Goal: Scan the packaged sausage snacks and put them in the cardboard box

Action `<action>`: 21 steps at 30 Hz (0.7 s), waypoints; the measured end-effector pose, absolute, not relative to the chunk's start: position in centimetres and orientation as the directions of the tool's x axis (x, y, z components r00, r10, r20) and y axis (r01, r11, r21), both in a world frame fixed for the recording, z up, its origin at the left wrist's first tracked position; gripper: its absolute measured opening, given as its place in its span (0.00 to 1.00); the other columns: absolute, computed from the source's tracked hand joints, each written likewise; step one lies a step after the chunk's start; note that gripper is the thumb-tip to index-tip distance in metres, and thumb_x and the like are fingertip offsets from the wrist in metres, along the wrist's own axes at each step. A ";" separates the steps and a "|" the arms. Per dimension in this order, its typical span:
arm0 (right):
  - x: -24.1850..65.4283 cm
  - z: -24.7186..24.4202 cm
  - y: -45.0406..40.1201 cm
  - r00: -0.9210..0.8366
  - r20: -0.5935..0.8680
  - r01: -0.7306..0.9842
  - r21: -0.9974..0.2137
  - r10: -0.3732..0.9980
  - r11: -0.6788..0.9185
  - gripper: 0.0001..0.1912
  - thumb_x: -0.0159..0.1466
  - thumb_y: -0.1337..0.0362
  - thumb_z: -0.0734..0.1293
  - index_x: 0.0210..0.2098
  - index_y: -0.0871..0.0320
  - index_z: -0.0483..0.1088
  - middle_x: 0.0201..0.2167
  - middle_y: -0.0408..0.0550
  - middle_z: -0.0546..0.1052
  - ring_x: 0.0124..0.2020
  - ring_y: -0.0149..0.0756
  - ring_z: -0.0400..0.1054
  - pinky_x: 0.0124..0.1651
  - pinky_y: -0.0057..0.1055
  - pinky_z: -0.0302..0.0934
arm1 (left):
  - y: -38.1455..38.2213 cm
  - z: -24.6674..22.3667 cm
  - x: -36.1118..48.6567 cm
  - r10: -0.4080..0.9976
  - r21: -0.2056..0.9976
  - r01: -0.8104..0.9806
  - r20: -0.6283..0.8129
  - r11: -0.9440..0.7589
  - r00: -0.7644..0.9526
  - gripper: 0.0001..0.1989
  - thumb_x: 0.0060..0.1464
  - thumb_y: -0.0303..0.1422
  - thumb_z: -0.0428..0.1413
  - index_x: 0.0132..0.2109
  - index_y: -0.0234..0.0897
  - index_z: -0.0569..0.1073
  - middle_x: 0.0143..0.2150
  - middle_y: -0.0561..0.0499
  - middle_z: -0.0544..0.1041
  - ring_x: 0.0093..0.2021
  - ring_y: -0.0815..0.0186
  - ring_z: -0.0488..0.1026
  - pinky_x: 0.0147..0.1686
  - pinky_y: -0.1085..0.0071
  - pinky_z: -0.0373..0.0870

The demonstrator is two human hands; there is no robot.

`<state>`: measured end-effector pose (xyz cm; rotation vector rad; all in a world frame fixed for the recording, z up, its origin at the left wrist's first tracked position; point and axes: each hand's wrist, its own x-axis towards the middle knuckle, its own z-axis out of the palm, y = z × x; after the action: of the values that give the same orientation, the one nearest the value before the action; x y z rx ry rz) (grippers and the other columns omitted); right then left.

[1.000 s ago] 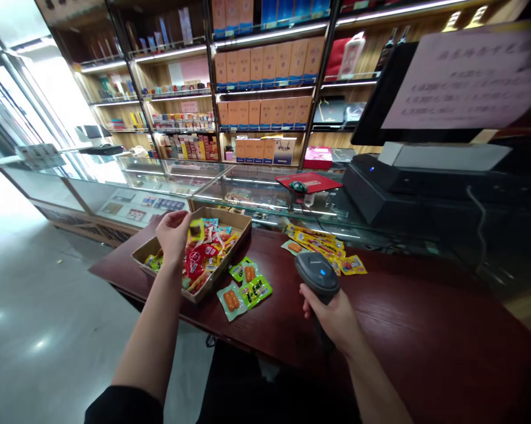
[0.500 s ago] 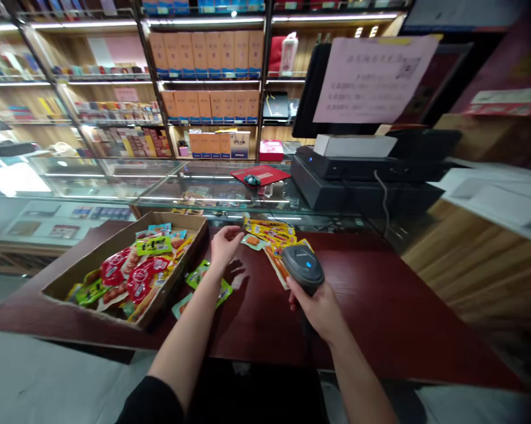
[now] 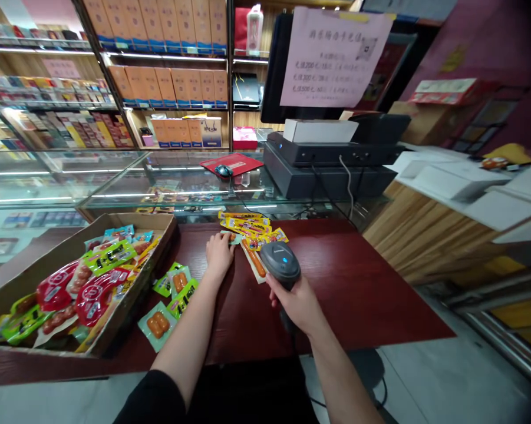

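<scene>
My right hand (image 3: pixel 296 300) is wrapped around the handle of a dark grey barcode scanner (image 3: pixel 280 261) with a blue light on top. My left hand (image 3: pixel 220 257) is low over the table, its curled fingers on the left side of a small sausage packet (image 3: pixel 233 238); the fingertips are partly hidden. Just right of that packet lie several yellow sausage sticks (image 3: pixel 245 224) and a longer clear-packed sausage (image 3: pixel 254 260), close to the scanner. By my left forearm rest green snack packets (image 3: pixel 183 298) and a clear packet with two small brown sausages (image 3: pixel 158 324).
A cardboard box (image 3: pixel 163 235) of mixed snack packets stands on the dark red table (image 3: pixel 358 282) at left. Behind are a glass counter (image 3: pixel 115 182), a red mouse pad (image 3: pixel 243 162), and a monitor with a paper sign (image 3: pixel 331 65). White boxes (image 3: pixel 455 185) stand at right.
My left hand has come down onto the small sausage packet, its fingers curling. The right hand still holds the scanner. The view has shifted, so the box appears further left.
</scene>
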<state>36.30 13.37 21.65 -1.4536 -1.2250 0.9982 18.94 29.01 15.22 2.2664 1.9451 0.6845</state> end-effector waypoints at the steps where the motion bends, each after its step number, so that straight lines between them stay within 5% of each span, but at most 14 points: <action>1: 36.2 21.6 13.4 0.158 -0.009 0.215 -0.976 0.987 -0.043 0.19 0.59 0.49 0.69 0.33 0.60 0.69 0.17 0.42 0.72 0.16 0.31 0.67 0.20 0.26 0.63 | 28.8 15.4 18.9 0.956 0.316 0.930 0.278 -0.187 0.098 0.18 0.58 0.35 0.52 0.55 0.39 0.70 0.50 0.40 0.72 0.50 0.52 0.66 0.47 0.60 0.63; 12: 34.8 21.9 13.5 0.119 -0.014 0.253 -0.967 0.993 -0.044 0.18 0.60 0.49 0.68 0.34 0.59 0.67 0.18 0.42 0.73 0.16 0.32 0.68 0.20 0.26 0.63 | 28.4 16.1 19.3 0.957 0.312 0.936 0.281 -0.166 0.076 0.13 0.64 0.33 0.43 0.47 0.35 0.69 0.45 0.40 0.74 0.46 0.55 0.70 0.43 0.64 0.63; 21: 34.2 21.7 13.4 0.100 -0.002 0.242 -0.970 0.995 -0.026 0.17 0.60 0.50 0.68 0.35 0.59 0.67 0.18 0.42 0.73 0.16 0.32 0.68 0.21 0.26 0.64 | 29.4 16.9 18.1 0.968 0.704 0.709 0.203 -0.041 -0.145 0.08 0.60 0.33 0.49 0.37 0.35 0.71 0.37 0.40 0.78 0.40 0.57 0.76 0.41 0.66 0.66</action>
<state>34.16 13.37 21.69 -1.4435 -1.3030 1.0187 18.11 29.37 16.88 1.7717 1.8851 1.0032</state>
